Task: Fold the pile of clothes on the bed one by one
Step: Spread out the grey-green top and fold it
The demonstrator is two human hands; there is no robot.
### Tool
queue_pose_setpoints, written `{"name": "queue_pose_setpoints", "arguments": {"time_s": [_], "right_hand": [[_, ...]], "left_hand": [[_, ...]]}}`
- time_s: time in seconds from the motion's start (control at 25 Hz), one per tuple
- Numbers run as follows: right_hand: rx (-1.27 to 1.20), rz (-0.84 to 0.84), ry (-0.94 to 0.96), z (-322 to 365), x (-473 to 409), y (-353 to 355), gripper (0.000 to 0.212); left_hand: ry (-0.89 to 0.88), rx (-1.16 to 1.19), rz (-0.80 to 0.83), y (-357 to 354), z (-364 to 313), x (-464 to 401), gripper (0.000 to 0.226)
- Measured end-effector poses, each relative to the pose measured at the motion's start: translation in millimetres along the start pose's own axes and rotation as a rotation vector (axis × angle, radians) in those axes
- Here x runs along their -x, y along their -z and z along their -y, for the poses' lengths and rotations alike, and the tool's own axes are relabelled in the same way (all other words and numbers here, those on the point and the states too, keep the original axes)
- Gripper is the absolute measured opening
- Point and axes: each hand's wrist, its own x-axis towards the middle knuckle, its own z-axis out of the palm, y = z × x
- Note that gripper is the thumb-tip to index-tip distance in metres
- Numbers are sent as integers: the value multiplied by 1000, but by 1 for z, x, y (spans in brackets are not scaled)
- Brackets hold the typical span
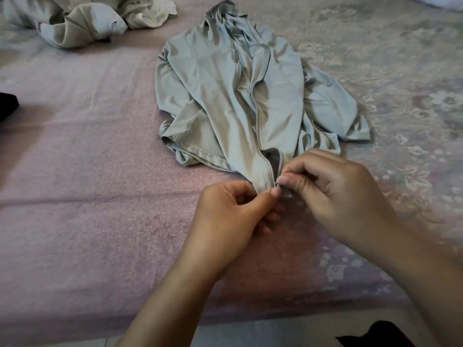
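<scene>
Your left hand (233, 211) and right hand (333, 191) meet at the near hem of the pale green zip-up jacket (240, 96), each pinching one bottom end of its zipper (270, 171), probably to join the front before folding. Both wrists angle inward, fingers curled tight, while the jacket lies rumpled on the bed (87, 196), well apart from the unfolded pile (75, 18).

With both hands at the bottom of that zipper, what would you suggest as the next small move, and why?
Probably seat the zipper ends together and start pulling the slider up: the left hand and right hand pinch the hem of the pale green jacket, whose front zipper still gapes open.
</scene>
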Motion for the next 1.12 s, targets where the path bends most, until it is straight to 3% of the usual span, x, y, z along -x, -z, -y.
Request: {"name": "queue_pose_setpoints", "arguments": {"time_s": [0.28,0.52,0.68,0.72,0.8,0.88,0.92,0.96,1.0,1.04,1.12], "right_hand": [[158,37,39,2,-10,-3,19],[107,110,-2,-10,-50,0,17],[100,146,-73,-24,-87,0,9],[84,164,-83,-25,-95,1,7],[50,215,-84,-26,-106,2,7],[2,288,-87,-25,-113,6,9],[-5,331,-92,-24,-117,8,9],[10,373,-95,-26,-120,9,10],[32,414,-101,-28,-124,10,11],[49,453,-113,-32,-128,8,11],[84,530,-131,-38,-133,2,9]], "left_hand": [[-20,-97,30,0,-7,3,19],[159,101,97,2,-11,8,14],[248,56,115,3,-15,14,23],[224,-46,86,5,-16,15,27],[80,-499,-14,14,-23,16,45],[-264,-1025,-282,27,-35,8,52],[-500,-1121,-366,30,-41,0,50],[-708,-1167,-321,32,-45,-11,52],[-872,-1221,-177,33,-42,-27,59],[-926,-1274,33,33,-36,-41,70],[-750,-1395,369,32,-21,-58,91]]}}
